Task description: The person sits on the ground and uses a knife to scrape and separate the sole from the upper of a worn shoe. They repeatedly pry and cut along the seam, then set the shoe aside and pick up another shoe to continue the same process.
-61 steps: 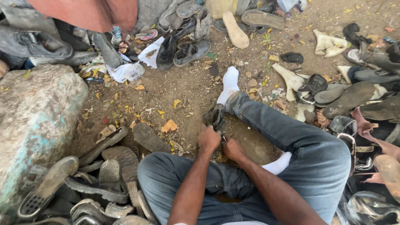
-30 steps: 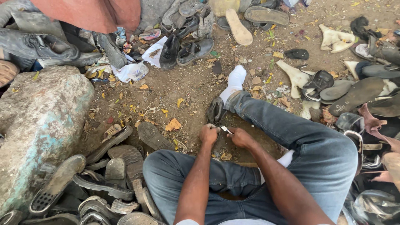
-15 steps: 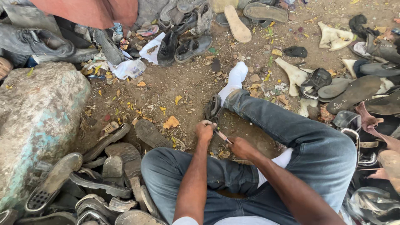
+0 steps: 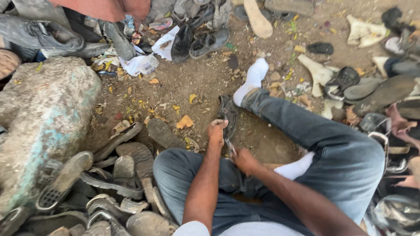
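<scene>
I sit on dirt ground in blue jeans and white socks, legs spread. My left hand (image 4: 216, 131) grips the near end of a dark worn sandal (image 4: 229, 114) that lies on the ground beside my right shin. My right hand (image 4: 245, 161) is closed around a small thin metal tool (image 4: 230, 147), its tip pointing at the sandal just below my left hand. The tool's handle is hidden in my fist.
A big grey rock (image 4: 39, 118) with teal stains stands at the left. Worn soles and sandals (image 4: 109, 175) pile up beside my left knee. More old shoes (image 4: 372, 87) lie at the right and along the top, with a white paper scrap (image 4: 166, 41).
My hands have drawn apart: the right hand pulled back toward my lap with the tool, while the left stayed on the sandal. The view shifted slightly.
</scene>
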Demonstrator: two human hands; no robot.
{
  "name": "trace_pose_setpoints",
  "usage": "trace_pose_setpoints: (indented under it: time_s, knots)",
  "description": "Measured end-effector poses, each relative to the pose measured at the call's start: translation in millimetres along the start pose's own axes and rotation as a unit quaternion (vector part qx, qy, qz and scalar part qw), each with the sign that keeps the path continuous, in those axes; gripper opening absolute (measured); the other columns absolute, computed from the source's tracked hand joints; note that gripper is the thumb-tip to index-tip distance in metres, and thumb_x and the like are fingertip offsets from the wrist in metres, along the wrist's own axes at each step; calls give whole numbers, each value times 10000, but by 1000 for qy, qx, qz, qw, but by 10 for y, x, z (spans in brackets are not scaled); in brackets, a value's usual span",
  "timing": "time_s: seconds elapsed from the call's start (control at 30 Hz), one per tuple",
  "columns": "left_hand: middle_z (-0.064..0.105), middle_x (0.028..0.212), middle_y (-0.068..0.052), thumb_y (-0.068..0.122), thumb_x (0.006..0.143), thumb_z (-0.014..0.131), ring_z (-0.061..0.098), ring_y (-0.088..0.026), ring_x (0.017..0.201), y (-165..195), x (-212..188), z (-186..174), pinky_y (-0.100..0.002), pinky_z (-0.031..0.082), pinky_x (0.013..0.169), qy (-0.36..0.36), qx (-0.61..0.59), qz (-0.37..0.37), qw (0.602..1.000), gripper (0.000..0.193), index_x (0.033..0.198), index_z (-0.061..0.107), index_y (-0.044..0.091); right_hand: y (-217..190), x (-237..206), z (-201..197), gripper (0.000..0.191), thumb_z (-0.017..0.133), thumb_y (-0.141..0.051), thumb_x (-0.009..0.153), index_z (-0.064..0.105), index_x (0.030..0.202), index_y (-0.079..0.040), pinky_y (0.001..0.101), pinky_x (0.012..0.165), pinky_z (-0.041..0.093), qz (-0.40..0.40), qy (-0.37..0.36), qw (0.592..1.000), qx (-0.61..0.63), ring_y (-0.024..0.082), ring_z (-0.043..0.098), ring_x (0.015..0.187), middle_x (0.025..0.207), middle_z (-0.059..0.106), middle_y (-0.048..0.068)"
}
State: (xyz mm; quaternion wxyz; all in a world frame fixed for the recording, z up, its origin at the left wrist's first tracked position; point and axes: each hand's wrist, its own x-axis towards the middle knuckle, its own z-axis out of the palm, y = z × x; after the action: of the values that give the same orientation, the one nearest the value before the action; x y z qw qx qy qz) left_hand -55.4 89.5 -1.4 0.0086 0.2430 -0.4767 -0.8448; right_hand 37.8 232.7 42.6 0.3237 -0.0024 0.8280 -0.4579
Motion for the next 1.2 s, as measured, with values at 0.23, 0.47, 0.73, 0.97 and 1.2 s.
trace_pose_setpoints:
  time_s: [0.23, 0.47, 0.73, 0.97, 1.2]
  knots:
    - [675, 811, -14, -26, 812, 788, 606, -130, 732, -27, -19, 1, -267, 475, 759, 29, -92, 15, 995, 96, 854, 711, 13, -249, -452, 101, 301, 556, -241, 979, 567, 1211, -49, 433, 365, 493, 79, -24, 997, -2, 286, 597, 393, 682, 663, 164]
    - [696, 831, -52, 49, 866, 733, 653, -224, 791, -25, -49, -57, -366, 531, 821, -11, -244, -42, 969, 58, 876, 676, 47, -312, -255, 109, 314, 505, -215, 1025, 579, 1245, -3, 379, 344, 483, 82, -16, 996, 13, 233, 602, 388, 640, 659, 174]
    - [710, 885, -46, 97, 888, 723, 672, -228, 850, 110, -103, 19, -377, 541, 875, -49, -332, -66, 940, 59, 915, 676, 74, -300, -709, 430, 367, 541, -209, 995, 430, 1340, -149, 354, 295, 384, 123, -36, 970, 205, 184, 499, 360, 651, 540, 69]
    - [646, 814, -14, 224, 905, 772, 610, -186, 717, 159, -7, -15, -325, 505, 694, 75, -339, -36, 937, 153, 931, 687, 100, -316, -55, 306, 257, 571, -200, 1011, 563, 1222, -53, 340, 292, 371, 113, -23, 974, 196, 154, 488, 364, 649, 566, 56]
    - [545, 761, 21, 350, 910, 821, 535, -132, 638, 114, 187, 364, -304, 453, 581, 119, -305, -11, 945, 304, 984, 656, 105, 43, 354, -96, 298, 585, -312, 991, 644, 1174, -85, 486, 607, 473, 11, 110, 992, -61, 341, 611, 700, 839, 675, 181]
